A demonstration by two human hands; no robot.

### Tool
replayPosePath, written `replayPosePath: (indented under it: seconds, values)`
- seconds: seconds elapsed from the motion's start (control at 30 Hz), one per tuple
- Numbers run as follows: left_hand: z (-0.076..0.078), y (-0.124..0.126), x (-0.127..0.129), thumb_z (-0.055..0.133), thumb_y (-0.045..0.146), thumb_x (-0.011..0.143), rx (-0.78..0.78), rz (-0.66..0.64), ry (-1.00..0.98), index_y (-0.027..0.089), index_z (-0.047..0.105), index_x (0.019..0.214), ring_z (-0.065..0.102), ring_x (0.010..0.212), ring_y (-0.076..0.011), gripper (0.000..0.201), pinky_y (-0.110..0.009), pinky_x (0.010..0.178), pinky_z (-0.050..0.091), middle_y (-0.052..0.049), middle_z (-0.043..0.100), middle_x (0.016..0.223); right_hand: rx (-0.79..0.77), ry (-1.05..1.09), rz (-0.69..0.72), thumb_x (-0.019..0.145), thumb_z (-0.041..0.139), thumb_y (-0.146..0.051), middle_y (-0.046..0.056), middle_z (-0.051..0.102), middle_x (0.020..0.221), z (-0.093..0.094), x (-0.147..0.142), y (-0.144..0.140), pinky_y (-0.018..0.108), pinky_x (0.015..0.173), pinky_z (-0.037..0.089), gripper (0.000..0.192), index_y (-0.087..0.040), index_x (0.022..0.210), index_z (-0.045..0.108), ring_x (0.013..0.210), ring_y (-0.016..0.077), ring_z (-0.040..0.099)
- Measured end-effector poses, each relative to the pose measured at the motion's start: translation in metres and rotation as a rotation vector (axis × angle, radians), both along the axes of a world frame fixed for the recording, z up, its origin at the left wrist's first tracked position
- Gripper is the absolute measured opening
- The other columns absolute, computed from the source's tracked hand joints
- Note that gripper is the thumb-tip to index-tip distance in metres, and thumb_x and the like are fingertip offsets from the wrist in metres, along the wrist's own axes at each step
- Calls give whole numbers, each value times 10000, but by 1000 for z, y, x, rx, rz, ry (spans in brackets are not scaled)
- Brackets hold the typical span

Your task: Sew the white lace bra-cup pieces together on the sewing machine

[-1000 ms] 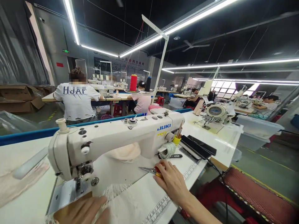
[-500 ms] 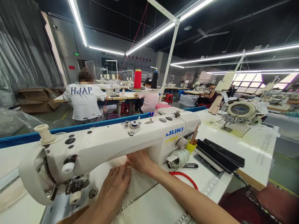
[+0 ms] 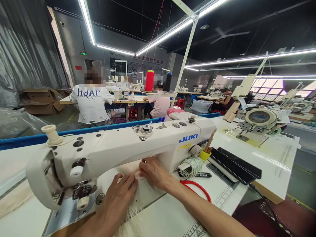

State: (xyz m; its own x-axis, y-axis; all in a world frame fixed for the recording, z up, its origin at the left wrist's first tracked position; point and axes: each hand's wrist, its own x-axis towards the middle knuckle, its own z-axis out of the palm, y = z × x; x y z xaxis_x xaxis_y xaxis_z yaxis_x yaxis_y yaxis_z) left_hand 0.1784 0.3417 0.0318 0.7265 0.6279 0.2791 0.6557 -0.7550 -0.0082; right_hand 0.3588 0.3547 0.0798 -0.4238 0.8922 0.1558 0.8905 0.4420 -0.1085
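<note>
A white JUKI sewing machine [image 3: 118, 144] stands across the table in front of me. Under its arm, on the machine bed, lies a pale, sheer piece of fabric [image 3: 130, 167], whose loose threads [image 3: 132, 219] trail toward my side. My left hand [image 3: 121, 191] rests on the near part of the cloth, palm down, its fingers apart and a little bent. Beside the machine's pillar my right hand [image 3: 153, 172] has its fingers curled and pinched on the fabric. Both hands are well right of the needle area, and the right fingertips are partly hidden.
Right of the machine are a coil of pale cord [image 3: 191, 167], a black marker [image 3: 202, 174], a red hoop [image 3: 197, 189] and a black tray [image 3: 237, 164]. A yellow cup [image 3: 205, 154] stands by the handwheel. Another sewing machine [image 3: 260, 120] is at right; co-workers sit beyond.
My hands have drawn apart: the right one now sits slightly farther right, the left remains on the near cloth. The whole view has shifted a little.
</note>
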Motion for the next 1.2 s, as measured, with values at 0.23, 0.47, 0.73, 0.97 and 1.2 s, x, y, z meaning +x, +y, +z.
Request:
replayPosePath:
  seconds: [0.23, 0.47, 0.73, 0.97, 1.2]
  values:
    - [14, -8, 0, 447, 69, 832, -40, -4, 24, 170, 579, 1125, 592, 1004, -231, 336, -397, 893, 338, -92, 642, 1116, -20, 27, 10, 865, 545, -169, 64, 583, 855, -1, 3, -3, 264, 698, 372, 87, -138, 828, 617, 803, 173, 550]
    - [12, -9, 1, 395, 51, 817, -24, 4, 13, 169, 570, 1121, 587, 1000, -232, 371, -406, 901, 348, -123, 608, 1176, -54, 71, 43, 862, 533, -127, 47, 583, 827, -4, 8, -2, 239, 643, 352, 127, -145, 768, 616, 745, 144, 541]
    - [14, -9, 4, 422, 49, 825, -65, 36, 10, 177, 588, 1072, 596, 978, -220, 324, -396, 891, 337, -92, 642, 1096, -65, 110, 21, 807, 514, -22, 32, 603, 806, -6, 13, -1, 218, 599, 327, 154, -134, 749, 602, 711, 124, 534]
    - [11, -12, 4, 392, 37, 793, -34, 39, -18, 171, 558, 1126, 575, 1000, -226, 395, -410, 902, 332, -111, 617, 1127, -84, 119, -13, 841, 604, -236, 36, 620, 866, 2, 6, -5, 234, 623, 340, 79, -165, 835, 638, 794, 154, 572]
    - [16, -12, 4, 418, 36, 805, -80, 44, 31, 177, 578, 1097, 585, 1007, -232, 361, -416, 913, 326, -97, 627, 1110, -96, 95, -43, 866, 504, -123, 44, 619, 859, 5, 4, -5, 238, 617, 334, 149, -155, 788, 626, 775, 147, 571]
